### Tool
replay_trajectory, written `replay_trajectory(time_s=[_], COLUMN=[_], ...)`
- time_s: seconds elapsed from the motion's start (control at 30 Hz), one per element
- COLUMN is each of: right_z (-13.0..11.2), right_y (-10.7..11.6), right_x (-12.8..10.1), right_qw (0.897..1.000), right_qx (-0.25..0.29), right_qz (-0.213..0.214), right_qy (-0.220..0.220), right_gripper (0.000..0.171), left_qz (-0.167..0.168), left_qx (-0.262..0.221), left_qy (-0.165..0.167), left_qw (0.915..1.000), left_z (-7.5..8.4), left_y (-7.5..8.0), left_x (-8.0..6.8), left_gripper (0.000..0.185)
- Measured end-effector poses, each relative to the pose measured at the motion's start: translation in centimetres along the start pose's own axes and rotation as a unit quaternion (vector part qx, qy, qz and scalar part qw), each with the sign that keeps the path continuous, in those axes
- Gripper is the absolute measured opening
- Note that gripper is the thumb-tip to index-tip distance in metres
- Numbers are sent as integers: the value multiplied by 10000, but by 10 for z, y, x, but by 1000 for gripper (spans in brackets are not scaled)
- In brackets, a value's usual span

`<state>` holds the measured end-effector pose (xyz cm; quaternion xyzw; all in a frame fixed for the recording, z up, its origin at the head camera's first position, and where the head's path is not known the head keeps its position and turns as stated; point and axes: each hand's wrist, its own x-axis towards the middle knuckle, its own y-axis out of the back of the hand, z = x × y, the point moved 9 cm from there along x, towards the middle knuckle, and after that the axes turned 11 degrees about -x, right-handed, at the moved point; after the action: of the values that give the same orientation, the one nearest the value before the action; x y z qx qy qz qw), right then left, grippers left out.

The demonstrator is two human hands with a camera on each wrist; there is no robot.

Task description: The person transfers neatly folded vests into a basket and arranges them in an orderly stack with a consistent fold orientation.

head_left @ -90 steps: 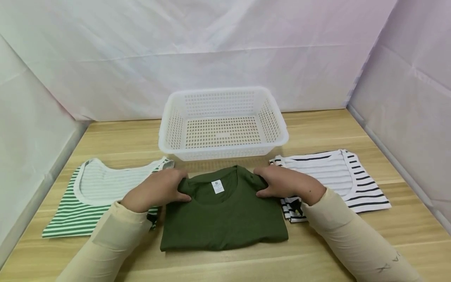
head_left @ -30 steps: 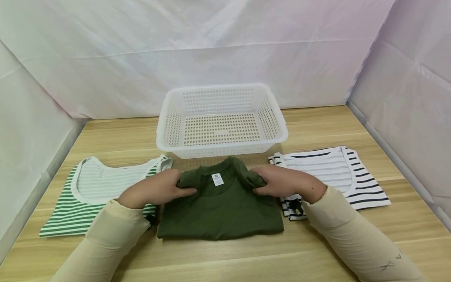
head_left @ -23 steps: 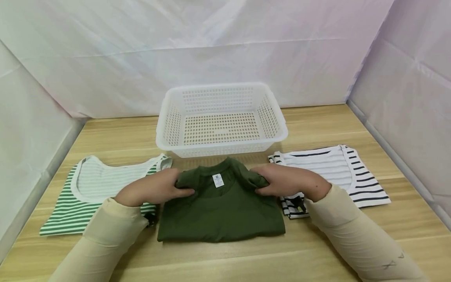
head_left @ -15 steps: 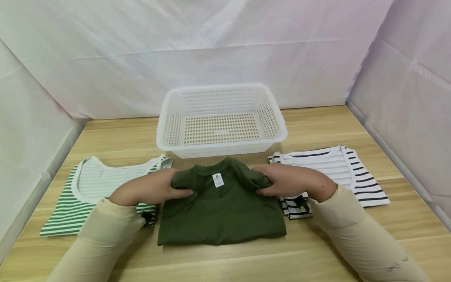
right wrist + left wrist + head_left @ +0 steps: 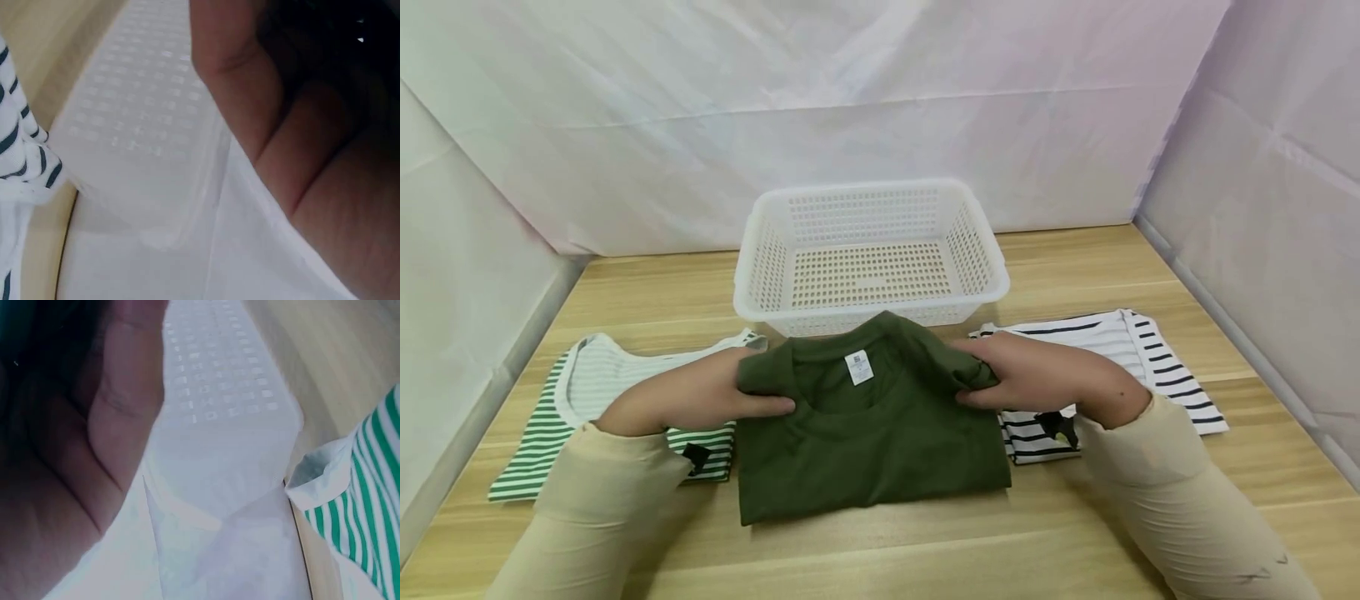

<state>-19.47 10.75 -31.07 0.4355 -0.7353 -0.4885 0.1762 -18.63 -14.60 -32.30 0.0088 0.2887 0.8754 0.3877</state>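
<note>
A dark green T-shirt [image 5: 880,450], folded into a rectangle with its neckline and white label facing up, is at the centre of the head view. My left hand [image 5: 700,392] grips its left shoulder, thumb on top and fingers tucked under the cloth. On the other shoulder, my right hand [image 5: 1045,379] pinches a bunched fold the same way. The collar is raised and its top overlaps the near rim of the white basket [image 5: 872,317]. In the left wrist view the curled left hand [image 5: 94,425] fills the left side; the right hand [image 5: 294,125] shows likewise in the right wrist view.
A folded green-striped shirt [image 5: 535,450] lies on the wooden table [image 5: 880,567] at left, partly under the left forearm. At right lies a folded black-striped shirt [image 5: 1187,400]. White cloth walls [image 5: 850,75] enclose the back and sides.
The hands have moved apart, drawing the collar wider. The green shirt's collar has risen toward the basket, which now overlaps it; three seconds ago the shirt lay flatter, short of the basket.
</note>
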Motion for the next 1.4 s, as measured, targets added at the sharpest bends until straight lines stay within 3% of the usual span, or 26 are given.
replay_trajectory(time_s=[0.17,0.37,0.5,0.8,1.03,1.3,1.4], right_z=[-3,1,4,7,17,38,44], right_y=[9,15,21,36,64,97,111], right_x=[-3,-7,-10,-10,-6,6,13], right_qw=[9996,9986,9971,9877,9776,9648,9609], right_qx=[12,200,277,591,519,663,559], right_qz=[262,479,709,1432,1936,2269,2386], right_qy=[143,32,-83,-211,-637,-1151,-1289], right_gripper=[50,35,30,29,41,45,49], left_qz=[176,331,672,1502,2144,2409,2516], left_qx=[-28,-150,-121,-439,-221,-588,-527], left_qy=[-83,-50,63,-180,-58,-450,-351], left_qw=[9998,9993,9976,9875,9765,9677,9658], left_z=[2,3,3,9,21,35,35], left_y=[8,15,23,45,68,92,103], left_x=[-2,-1,0,-4,-5,17,27], left_gripper=[31,31,32,42,41,41,41])
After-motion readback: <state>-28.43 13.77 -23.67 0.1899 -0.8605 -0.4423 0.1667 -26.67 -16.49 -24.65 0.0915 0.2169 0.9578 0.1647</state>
